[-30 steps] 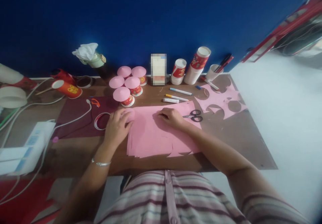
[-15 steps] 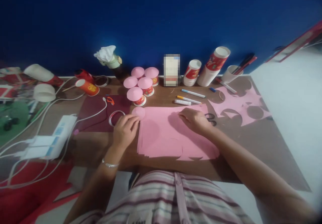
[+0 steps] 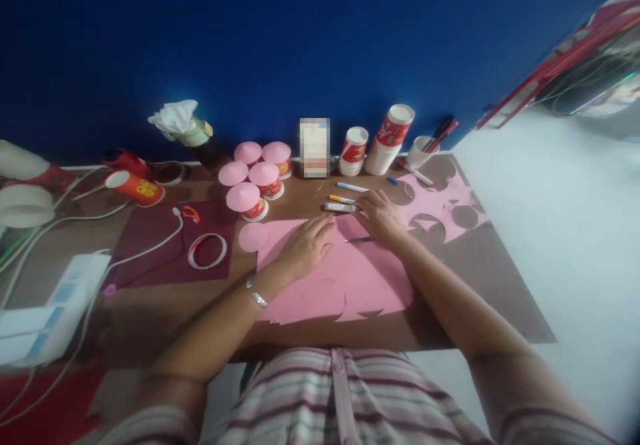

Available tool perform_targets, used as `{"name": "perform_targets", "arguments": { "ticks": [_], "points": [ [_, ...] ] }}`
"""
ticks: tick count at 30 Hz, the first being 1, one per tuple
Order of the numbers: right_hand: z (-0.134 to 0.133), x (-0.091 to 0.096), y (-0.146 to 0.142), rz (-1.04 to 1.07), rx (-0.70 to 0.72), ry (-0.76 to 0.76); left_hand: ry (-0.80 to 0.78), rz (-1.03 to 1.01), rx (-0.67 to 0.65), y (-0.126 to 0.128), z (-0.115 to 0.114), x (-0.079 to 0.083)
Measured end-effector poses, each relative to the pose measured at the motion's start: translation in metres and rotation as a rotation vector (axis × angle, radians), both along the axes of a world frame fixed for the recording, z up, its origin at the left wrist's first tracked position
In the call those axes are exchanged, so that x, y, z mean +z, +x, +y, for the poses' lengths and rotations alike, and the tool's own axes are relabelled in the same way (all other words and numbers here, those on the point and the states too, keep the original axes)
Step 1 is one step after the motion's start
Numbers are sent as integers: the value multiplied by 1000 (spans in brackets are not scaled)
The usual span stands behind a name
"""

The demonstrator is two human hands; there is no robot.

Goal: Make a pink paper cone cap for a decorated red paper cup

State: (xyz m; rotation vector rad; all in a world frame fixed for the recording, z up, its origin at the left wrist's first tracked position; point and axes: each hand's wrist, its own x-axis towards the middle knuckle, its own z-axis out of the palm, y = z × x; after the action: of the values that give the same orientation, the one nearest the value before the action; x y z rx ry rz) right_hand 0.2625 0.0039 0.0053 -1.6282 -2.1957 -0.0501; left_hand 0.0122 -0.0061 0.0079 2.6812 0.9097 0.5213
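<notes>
My left hand [image 3: 307, 246] lies with fingers extended on the stack of pink paper sheets [image 3: 300, 298]. My right hand [image 3: 383, 219] reaches over the stack's back right edge, its fingers apart at the right ends of the yellow marker [image 3: 340, 199] and the white marker [image 3: 340, 207]. I see no object lifted in it. A scissors blade [image 3: 358, 239] shows on the paper beside the right palm; the handles are hidden by that hand. A small pink paper disc [image 3: 253, 237] rests at the stack's back left corner.
Several red paper cups with pink cone tops [image 3: 243, 197] stand at back left, beside a phone [image 3: 315, 151]. Stacked cups [image 3: 390, 141] and a pen cup [image 3: 423, 151] line the wall. Cut pink scraps [image 3: 450, 198] lie right. A tape roll [image 3: 207, 251] and power strip [image 3: 75, 305] are left.
My left hand has left the pink disc and moved right onto the paper stack. My right hand has moved back toward the markers. The view has turned right.
</notes>
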Motion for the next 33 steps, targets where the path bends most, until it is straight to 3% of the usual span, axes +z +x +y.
{"name": "perform_targets", "arguments": {
  "ticks": [7,14,17,23,26,30,33],
  "points": [
    [12,-2,-13,-19,38,10,44,-7,-90,6,2,-27],
    [50,44,-9,-4,-37,156,27,41,-75,3,4,-30],
    [75,66,-8,-65,-76,195,41,10,-78,3,6,-26],
    [114,95,-17,-292,-133,-55,33,-120,47,29,28,7],
    [124,104,-19,-330,-141,-94,50,-35,121,52,51,19],
    [133,110,-18,-370,-143,-91,123,144,140,79,79,18],
    [138,110,-17,-402,-168,-140,153,165,128,91,91,12]
  ]
}}
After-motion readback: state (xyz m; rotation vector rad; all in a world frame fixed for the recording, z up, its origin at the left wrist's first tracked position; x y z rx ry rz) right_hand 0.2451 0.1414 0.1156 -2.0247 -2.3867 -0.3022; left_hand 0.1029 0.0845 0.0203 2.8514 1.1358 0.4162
